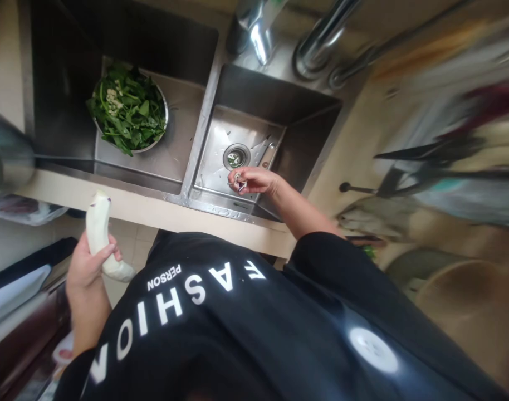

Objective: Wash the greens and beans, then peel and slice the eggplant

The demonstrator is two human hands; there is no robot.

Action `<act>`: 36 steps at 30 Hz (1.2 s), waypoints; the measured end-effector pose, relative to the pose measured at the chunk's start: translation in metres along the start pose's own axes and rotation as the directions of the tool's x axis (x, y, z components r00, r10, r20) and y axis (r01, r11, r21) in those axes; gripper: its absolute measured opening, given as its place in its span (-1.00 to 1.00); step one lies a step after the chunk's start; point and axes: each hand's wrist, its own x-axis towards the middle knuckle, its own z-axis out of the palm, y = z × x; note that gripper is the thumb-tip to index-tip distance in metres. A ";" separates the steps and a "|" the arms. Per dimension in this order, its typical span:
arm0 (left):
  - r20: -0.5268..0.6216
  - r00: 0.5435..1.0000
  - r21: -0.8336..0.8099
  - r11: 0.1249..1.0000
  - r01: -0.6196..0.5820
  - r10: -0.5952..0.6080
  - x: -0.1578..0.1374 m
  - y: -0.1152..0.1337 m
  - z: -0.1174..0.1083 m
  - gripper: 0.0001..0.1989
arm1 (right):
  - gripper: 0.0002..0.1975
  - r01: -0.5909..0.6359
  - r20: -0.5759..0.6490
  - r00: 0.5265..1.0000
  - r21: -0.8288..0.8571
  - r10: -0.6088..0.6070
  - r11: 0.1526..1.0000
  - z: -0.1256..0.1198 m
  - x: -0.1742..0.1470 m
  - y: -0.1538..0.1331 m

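My left hand (89, 259) is wrapped round a pale, curved, peeled eggplant (99, 225), held upright in front of the counter edge. A small dark purple patch shows near its upper end. Over the small right sink basin (221, 131), my right hand (254, 181) has its fingers closed on white and purple peel scraps (239, 182). Just beyond those fingers lies the drain (236, 156), with green and white bits in it. A tool with a light handle (268, 156), perhaps a peeler or knife, leans by the basin's right side.
A round bowl (166, 111) heaped with green leaves (131, 111) and chopped pale bits stands in the large left basin (181, 150). The faucet (260, 42) rises behind the divider. A metal pot (10, 153) is at far left. Blurred kitchen items crowd the right counter.
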 end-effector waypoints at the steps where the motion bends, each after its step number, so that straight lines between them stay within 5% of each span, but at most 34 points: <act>1: -0.003 1.000 -0.010 1.000 0.000 0.000 0.000 0.001 0.000 -0.45 | -0.74 -0.091 -0.095 0.992 -0.095 0.082 0.991 -0.004 -0.006 0.004; 3: 0.000 1.000 -0.023 1.000 0.003 -0.003 0.000 0.001 0.001 -0.43 | -0.79 -0.308 -0.305 0.928 -0.306 0.215 0.901 -0.010 -0.013 0.016; 6: -0.007 1.000 -0.039 0.999 0.014 -0.015 -0.001 0.000 0.002 -0.45 | -0.75 -0.478 -0.482 0.845 -0.491 0.230 0.729 -0.013 -0.015 0.037; 11: -0.016 1.000 -0.038 0.999 0.020 -0.021 -0.002 -0.004 0.002 -0.44 | -0.87 -0.417 -0.459 0.882 -0.659 0.105 0.626 -0.010 -0.013 0.050; 13: -0.013 1.000 -0.034 0.999 0.024 -0.024 -0.002 -0.004 0.003 -0.46 | -0.98 -0.364 -0.397 0.918 -0.820 0.019 0.441 -0.005 -0.010 0.049; 16: -0.007 1.000 -0.031 0.999 0.017 -0.017 -0.002 -0.003 0.006 -0.48 | -0.88 -0.301 -0.317 0.947 -0.933 -0.056 0.195 0.004 -0.001 0.049; 18: 0.004 1.000 -0.037 0.999 0.003 -0.003 -0.002 -0.002 0.009 -0.47 | -0.87 -0.269 -0.287 0.957 -0.935 -0.045 0.229 0.007 0.010 0.047; 22: 0.011 1.000 0.002 1.000 0.002 -0.002 -0.004 0.001 0.011 -0.58 | -0.73 -0.170 -0.251 0.958 -0.883 -0.136 0.437 0.001 0.053 0.035; 23: 0.007 1.000 0.013 1.000 0.006 -0.006 -0.005 0.002 0.011 -0.59 | -0.70 -0.164 -0.263 0.942 -0.902 -0.207 0.399 -0.002 0.067 0.032; 25: -0.004 1.000 0.018 1.000 0.011 -0.011 -0.007 0.003 0.011 -0.54 | -0.63 -0.198 -0.251 0.919 -0.961 -0.306 0.193 -0.006 0.096 0.029; 27: -0.018 1.000 0.021 1.000 0.012 -0.011 -0.010 0.004 0.011 -0.47 | -0.59 -0.217 -0.204 0.938 -0.976 -0.279 -0.018 -0.006 0.118 0.031; 29: -0.014 1.000 0.048 0.999 0.008 -0.008 -0.014 0.003 0.009 -0.55 | -0.57 -0.199 -0.172 0.966 -0.971 -0.195 -0.129 -0.003 0.129 0.039; 32: -0.026 1.000 0.082 0.997 -0.013 0.015 -0.022 -0.003 0.004 -0.65 | -0.60 -0.204 -0.179 0.973 -0.961 -0.143 -0.185 0.003 0.128 0.053; 36: -0.092 0.996 0.025 1.000 -0.013 0.015 -0.032 -0.015 -0.002 -0.52 | -0.73 -0.299 -0.272 0.947 -0.941 -0.170 -0.158 0.008 0.118 0.056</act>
